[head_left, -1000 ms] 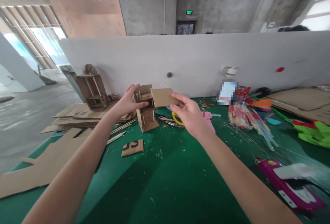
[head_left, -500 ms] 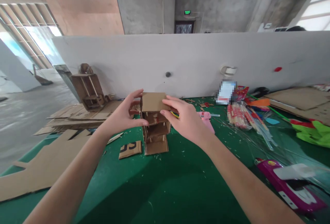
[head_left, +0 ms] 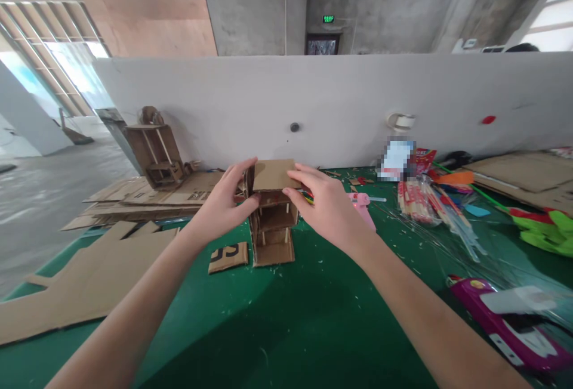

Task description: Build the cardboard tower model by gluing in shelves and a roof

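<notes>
A small tiered cardboard shelf [head_left: 274,253] stands upright on the green tabletop, with thin sticks between its levels. A plain cardboard panel [head_left: 274,175] lies across its top. My left hand [head_left: 231,203] grips the shelf's upper left side, thumb at the front and fingers behind. On the opposite side, my right hand [head_left: 320,201] holds the panel's right edge between thumb and fingers. A loose cardboard piece with black print [head_left: 228,257] lies left of the shelf's base. Behind my right hand, a pink glue gun [head_left: 362,209] is partly hidden.
Cut cardboard sheets [head_left: 102,275] cover the table's left, near a taller cardboard model [head_left: 157,153]. A white partition [head_left: 250,102] borders the back. At right are bundled sticks [head_left: 416,201], a blurred phone [head_left: 396,159] and a purple power strip [head_left: 505,323].
My left hand has closed in against the shelf's upper left side, its thumb shifting up. My right hand keeps its place at the panel's right edge. The view has shifted slightly.
</notes>
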Action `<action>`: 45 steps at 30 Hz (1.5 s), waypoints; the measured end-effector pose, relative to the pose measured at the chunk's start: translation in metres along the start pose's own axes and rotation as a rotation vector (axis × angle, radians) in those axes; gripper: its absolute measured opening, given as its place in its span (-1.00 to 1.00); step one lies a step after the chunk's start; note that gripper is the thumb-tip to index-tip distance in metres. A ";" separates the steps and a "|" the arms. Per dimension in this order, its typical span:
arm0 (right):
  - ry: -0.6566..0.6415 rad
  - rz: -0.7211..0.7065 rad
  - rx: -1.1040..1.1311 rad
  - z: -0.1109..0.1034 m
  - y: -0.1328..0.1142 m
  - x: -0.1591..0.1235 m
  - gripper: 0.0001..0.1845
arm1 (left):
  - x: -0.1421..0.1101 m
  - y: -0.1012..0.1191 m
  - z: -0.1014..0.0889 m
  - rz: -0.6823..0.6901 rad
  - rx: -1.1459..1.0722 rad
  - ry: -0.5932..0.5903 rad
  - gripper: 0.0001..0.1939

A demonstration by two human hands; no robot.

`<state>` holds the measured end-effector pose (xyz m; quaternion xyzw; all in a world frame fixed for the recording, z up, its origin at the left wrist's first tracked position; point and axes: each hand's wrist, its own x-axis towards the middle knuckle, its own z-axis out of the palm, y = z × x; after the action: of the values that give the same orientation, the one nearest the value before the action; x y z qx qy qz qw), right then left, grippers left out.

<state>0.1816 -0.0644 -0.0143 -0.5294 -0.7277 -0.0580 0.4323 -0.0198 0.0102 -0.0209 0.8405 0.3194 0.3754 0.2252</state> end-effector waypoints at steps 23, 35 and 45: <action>0.050 -0.086 0.037 0.007 0.003 -0.001 -0.69 | -0.003 -0.005 -0.002 0.156 0.204 -0.025 -0.27; 0.003 -0.090 -0.003 0.008 0.002 -0.002 -0.68 | -0.003 0.001 -0.006 0.129 0.136 -0.071 -0.40; -0.049 -0.093 0.111 0.010 0.009 -0.001 -0.65 | -0.001 0.001 -0.008 0.152 0.136 -0.012 -0.52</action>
<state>0.1834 -0.0553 -0.0245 -0.4715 -0.7639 -0.0247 0.4398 -0.0261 0.0097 -0.0154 0.8779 0.2783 0.3635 0.1404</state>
